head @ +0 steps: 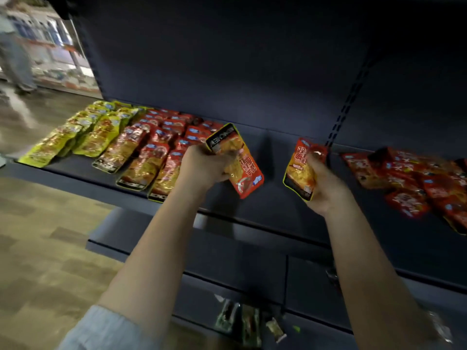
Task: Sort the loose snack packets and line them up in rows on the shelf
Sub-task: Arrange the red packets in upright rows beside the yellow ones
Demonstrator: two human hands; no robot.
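My left hand point(204, 165) grips a red and orange snack packet point(242, 168), held upside down above the dark shelf point(265, 198), just right of the lined-up rows. My right hand point(321, 183) grips a second red and orange packet point(302, 168) a little further right. Rows of red packets point(154, 145) lie on the shelf's left part, with rows of yellow-green packets point(83, 130) at the far left. A loose heap of red packets point(414, 180) lies at the right end of the shelf.
A lower shelf point(227, 261) juts out below, with a few small green and pale packets point(242, 322) near its front. Wooden flooring point(45, 248) spreads to the left. A person point(12, 51) stands far off at the upper left. The shelf's back panel point(227, 72) is dark.
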